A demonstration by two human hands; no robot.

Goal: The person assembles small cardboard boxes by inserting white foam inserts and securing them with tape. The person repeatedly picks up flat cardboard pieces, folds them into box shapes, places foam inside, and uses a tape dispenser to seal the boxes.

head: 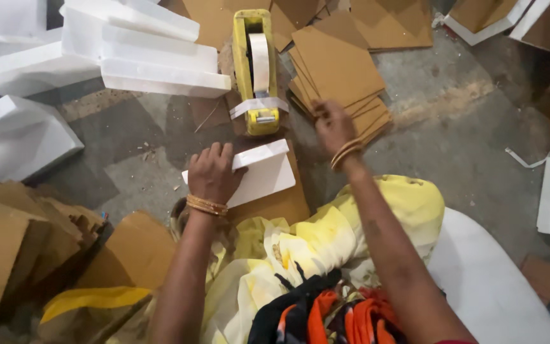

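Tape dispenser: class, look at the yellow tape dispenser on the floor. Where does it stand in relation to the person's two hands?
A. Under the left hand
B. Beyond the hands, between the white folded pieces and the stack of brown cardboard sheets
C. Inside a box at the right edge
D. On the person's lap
B: the yellow tape dispenser stands on the floor beyond both hands, with white folded pieces to its left and the stack of brown cardboard sheets to its right.

The white block [262, 172] under the left hand [213, 173] looks like smooth, matt foam, as do the white pieces [154, 57]. The brown sheets [338, 70] by the right hand [332, 124] are matt cardboard. The yellow dispenser [254, 70] is glossy plastic with a pale tape roll. The floor [453, 121] is rough, dusty concrete. The yellow garment [326, 242] is soft cloth.
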